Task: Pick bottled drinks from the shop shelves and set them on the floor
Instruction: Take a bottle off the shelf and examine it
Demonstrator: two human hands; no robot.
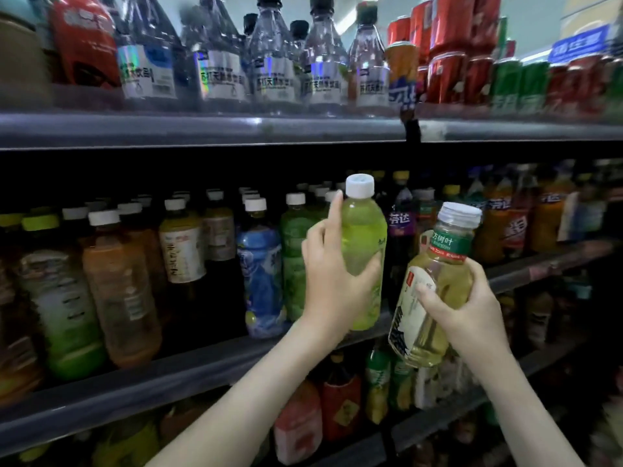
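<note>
Nearest, the right grip curls round a tilted pale-yellow plastic tea bottle, held clear of the shelves. Beyond, the left grip wraps an upright white-capped green plastic bottle at the grey middle shelf front.

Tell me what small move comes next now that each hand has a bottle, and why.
Probably draw the green bottle back, clear of the middle shelf: the left hand grips it at the shelf front, and the right hand holds the pale tea bottle out in front.
</note>
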